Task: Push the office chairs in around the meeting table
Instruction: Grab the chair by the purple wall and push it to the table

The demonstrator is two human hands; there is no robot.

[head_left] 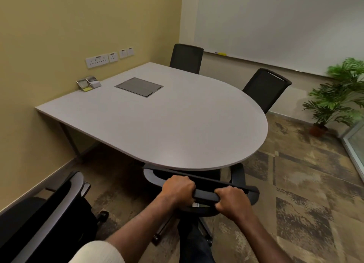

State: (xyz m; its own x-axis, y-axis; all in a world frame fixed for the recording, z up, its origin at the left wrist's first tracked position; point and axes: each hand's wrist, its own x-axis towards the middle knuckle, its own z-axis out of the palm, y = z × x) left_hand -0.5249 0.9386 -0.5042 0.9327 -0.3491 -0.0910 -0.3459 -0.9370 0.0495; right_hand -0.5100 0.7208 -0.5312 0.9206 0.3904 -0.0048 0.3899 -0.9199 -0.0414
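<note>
Gripping the black office chair's top rail (204, 195), left hand (177, 189) and right hand (232, 201) are both curled tight; seat tucked under the grey round-ended table (177, 128).

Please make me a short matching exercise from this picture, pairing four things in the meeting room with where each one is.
Things:
1. hands
2. potted plant
3. sticky-note holder
4. unpushed chair

Places:
A. on the table near the yellow wall
B. on the floor in the far right corner
C. gripping the top of the backrest of the near chair at the table's rounded end
D. at lower left, standing clear of the table

Pairs: 1-C, 2-B, 3-A, 4-D
</note>
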